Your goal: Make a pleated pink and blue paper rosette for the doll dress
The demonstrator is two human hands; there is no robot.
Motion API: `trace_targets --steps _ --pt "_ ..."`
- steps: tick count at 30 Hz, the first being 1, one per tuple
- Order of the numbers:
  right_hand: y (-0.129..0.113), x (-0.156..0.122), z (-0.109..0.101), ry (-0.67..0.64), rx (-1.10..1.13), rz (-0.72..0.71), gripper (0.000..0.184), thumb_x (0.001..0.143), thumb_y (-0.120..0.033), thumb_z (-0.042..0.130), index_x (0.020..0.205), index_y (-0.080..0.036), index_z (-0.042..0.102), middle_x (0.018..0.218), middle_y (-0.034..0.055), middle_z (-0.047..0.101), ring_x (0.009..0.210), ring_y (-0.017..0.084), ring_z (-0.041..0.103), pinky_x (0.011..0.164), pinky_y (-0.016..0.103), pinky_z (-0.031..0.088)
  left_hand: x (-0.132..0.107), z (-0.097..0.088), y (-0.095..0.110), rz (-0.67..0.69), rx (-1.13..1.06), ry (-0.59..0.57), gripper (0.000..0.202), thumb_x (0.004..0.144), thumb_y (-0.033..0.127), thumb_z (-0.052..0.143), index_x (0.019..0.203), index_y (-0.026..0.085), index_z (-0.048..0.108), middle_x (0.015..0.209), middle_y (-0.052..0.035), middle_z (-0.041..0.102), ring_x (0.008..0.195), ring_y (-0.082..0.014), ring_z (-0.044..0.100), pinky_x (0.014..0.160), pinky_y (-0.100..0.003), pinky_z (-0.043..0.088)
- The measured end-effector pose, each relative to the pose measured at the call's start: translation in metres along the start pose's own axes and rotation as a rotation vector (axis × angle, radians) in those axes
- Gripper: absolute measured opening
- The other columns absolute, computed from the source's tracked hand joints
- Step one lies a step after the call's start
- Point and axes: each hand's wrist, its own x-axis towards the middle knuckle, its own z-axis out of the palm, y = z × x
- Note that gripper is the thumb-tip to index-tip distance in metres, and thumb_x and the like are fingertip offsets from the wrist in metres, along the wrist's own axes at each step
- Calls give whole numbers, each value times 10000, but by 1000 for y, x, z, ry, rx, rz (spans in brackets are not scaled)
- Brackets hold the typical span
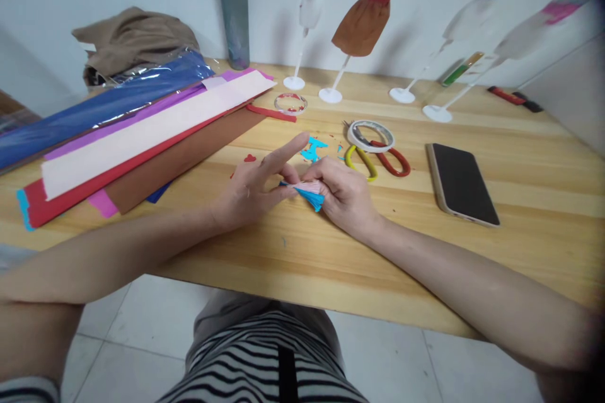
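Observation:
Between my two hands is a small gathered piece of crepe paper (311, 195), pink on top and bright blue beneath, with fine pleats. My right hand (347, 195) is closed, thumb and fingers pinching the paper's right side. My left hand (259, 186) pinches the left end between thumb and a bent finger, while its index finger points up and away. Just beyond the hands lie torn blue paper scraps (314, 148). Scissors (394, 160) with one red and one yellow handle rest past my right hand, with a white tape roll (371, 136) on top of them.
Long folded crepe sheets (155, 132) in several colours cover the left side. A phone (463, 182) lies at right. Along the wall stand a bottle (234, 19) and several mannequins on white bases, one in a brown skirt (363, 25). A clear tape roll (290, 103) lies mid-table.

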Motion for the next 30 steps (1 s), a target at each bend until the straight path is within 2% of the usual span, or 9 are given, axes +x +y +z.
trace_targets --steps 5,8,12,14,20,25,30 --pt "-2 0 -1 -7 -2 -10 167 1031 -192 569 889 -239 642 799 23 706 736 184 673 648 330 524 0 -1 8 56 134 -10 548 978 205 653 1510 258 533 909 31 788 821 -119 740 809 -231 590" --pt "-2 -1 0 -11 10 1 186 1046 -220 541 886 -243 631 799 27 701 736 186 667 654 337 518 0 -1 8 60 197 -18 489 1011 233 606 1496 253 549 934 14 794 833 -126 743 831 -238 596" --pt "-2 -1 0 -20 13 19 205 1045 -253 543 853 -248 615 759 24 669 702 187 637 646 343 499 0 1 1 246 192 10 519 1036 232 568 1543 282 474 918 37 777 819 -109 735 816 -210 588" --pt "-2 -1 0 -28 13 23 209 1045 -264 542 848 -250 611 755 23 664 702 188 632 645 344 498 1 1 -2 294 182 20 561 1032 212 569 1570 299 435 915 43 768 823 -104 731 819 -201 584" --pt "-2 -1 -1 -47 41 58 217 1057 -303 525 864 -265 616 786 42 685 750 216 658 672 378 519 1 0 -1 309 194 38 632 1021 193 605 1606 311 397 933 33 765 834 -118 737 824 -220 594" --pt "-2 -1 -1 -42 61 54 235 1067 -333 512 870 -269 622 770 46 668 749 232 662 671 394 520 1 0 -4 341 179 60 722 998 143 625 1633 341 342 1037 17 778 917 -114 745 871 -217 584" --pt "-1 -2 0 -15 59 1 205 1072 -295 504 906 -271 621 806 45 687 760 225 669 665 380 516 2 -2 -2 354 202 64 701 984 111 632 1610 317 394 1055 6 788 941 -125 754 877 -216 593"
